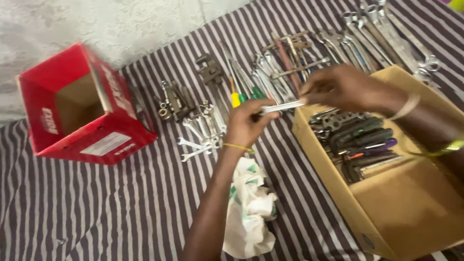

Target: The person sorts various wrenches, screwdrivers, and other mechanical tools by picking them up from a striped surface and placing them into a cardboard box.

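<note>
Both hands pinch one slim metal tool (280,107) over the striped cloth (96,208).
Your left hand (246,123) and right hand (338,87) each grip an end; it looks stiff, light, slippery.

Single head-worn view, looking steeply down and forward, close over striped cloth (96,208), somewhat blurred, perhaps tilted slightly

Our arms are bare from the elbows down, with no sleeves reaching into view, and our hands wear no gloves. Around our left wrist (238,146) runs a thin yellow thread or band, snug and narrow. Our right wrist (403,107) carries a pale, whitish bangle, a plain loop. Further up the right forearm we see a thin yellow-green band (442,150), blurred so that we cannot tell its make. We can make out no rings or watch on our left hand (249,123) or right hand (340,87).
</note>
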